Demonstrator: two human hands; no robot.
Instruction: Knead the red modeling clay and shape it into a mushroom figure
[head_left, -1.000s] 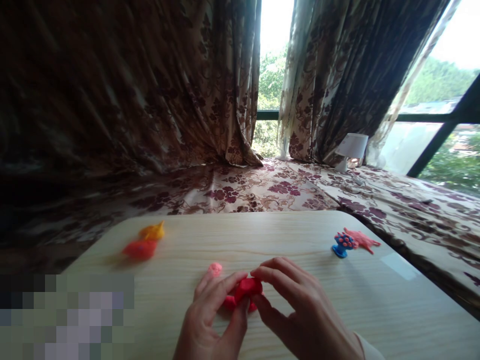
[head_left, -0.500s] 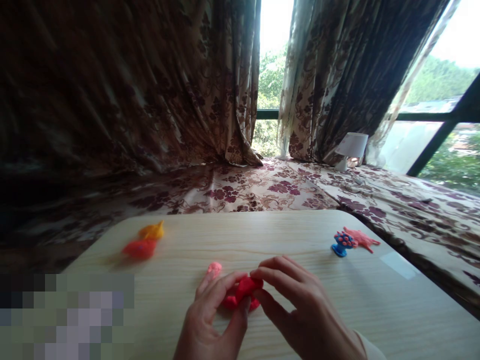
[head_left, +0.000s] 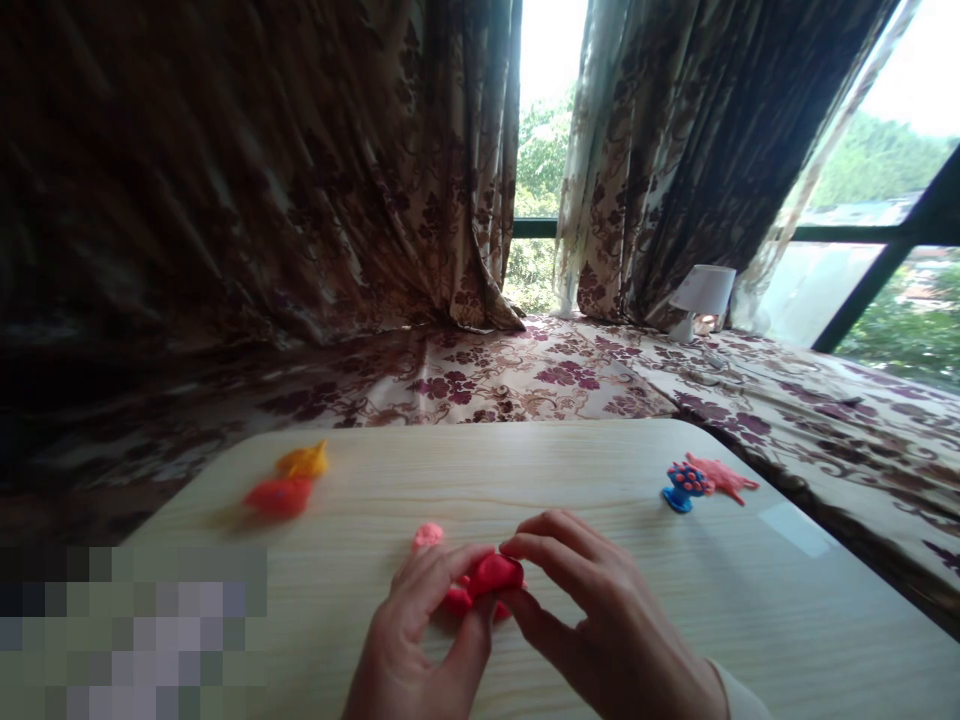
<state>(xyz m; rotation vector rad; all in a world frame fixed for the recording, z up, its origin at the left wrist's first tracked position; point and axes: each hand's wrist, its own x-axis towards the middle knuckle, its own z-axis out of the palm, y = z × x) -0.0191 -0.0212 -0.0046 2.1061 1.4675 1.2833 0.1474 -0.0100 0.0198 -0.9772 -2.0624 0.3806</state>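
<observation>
Between my two hands is a lump of red modelling clay, pinched near the front middle of the table. My left hand grips its left side with thumb below and index finger above. On the right side, the fingertips and thumb of my right hand close on the same lump. More red clay shows beneath it, partly hidden by my fingers; whether the two are joined I cannot tell. A small pink clay piece lies just beyond my left fingers.
On the pale wooden table, yellow clay and orange-red clay lie at the left. A blue stemmed clay piece with pink dots stands right, beside flat pink clay. A white lamp stands behind, near the window.
The red lump has turned a little between my fingers and now shows a broader, rounder face. Both hands stay in nearly the same place; the other clay pieces have not moved.
</observation>
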